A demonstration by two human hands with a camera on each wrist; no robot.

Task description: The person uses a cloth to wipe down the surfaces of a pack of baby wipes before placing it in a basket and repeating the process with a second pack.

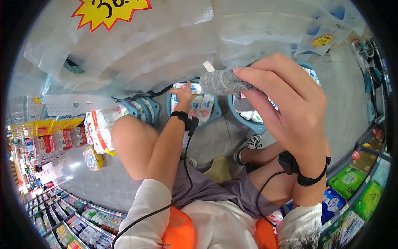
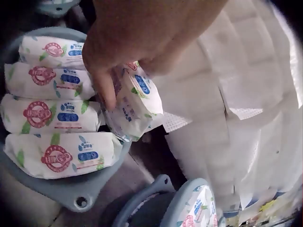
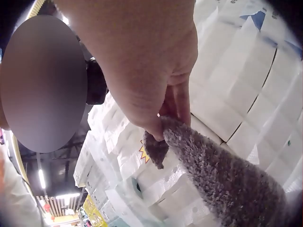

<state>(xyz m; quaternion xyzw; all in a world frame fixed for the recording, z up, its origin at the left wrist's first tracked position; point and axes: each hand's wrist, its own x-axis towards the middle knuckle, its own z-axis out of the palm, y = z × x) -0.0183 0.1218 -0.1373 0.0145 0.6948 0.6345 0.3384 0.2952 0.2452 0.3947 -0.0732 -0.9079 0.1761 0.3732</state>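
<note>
The right hand [image 1: 296, 97] pinches a grey, fuzzy, thick-piled cloth [image 1: 222, 81] between thumb and fingertips. The cloth, quantity one, is held raised above the buckets; a small white rectangular tag [image 1: 208, 65] shows at its upper edge.

The left hand [image 1: 183, 97] grips a white, soft-film, block-shaped packet printed in red, blue and green [image 2: 137, 101], thumb and fingers on opposing sides. This packet sits crosswise at the edge of a rounded blue-grey plastic bucket with a pierced rim tab [image 2: 97, 184]. Beside it, four matching pillow-shaped packets [image 2: 52, 113] lie parallel in one row. Visible packet count at this bucket: five.

A second blue-grey plastic bucket [image 1: 253, 126] stands beside the first, to its right in the head view, and also contains white packets. Forward of the buckets hangs creased, translucent plastic sheeting [image 1: 145, 50]. Two large yellow starburst cards with red borders [image 1: 112, 10] show against it. Black wristbands [image 1: 180, 118]: two, one per wrist.
</note>
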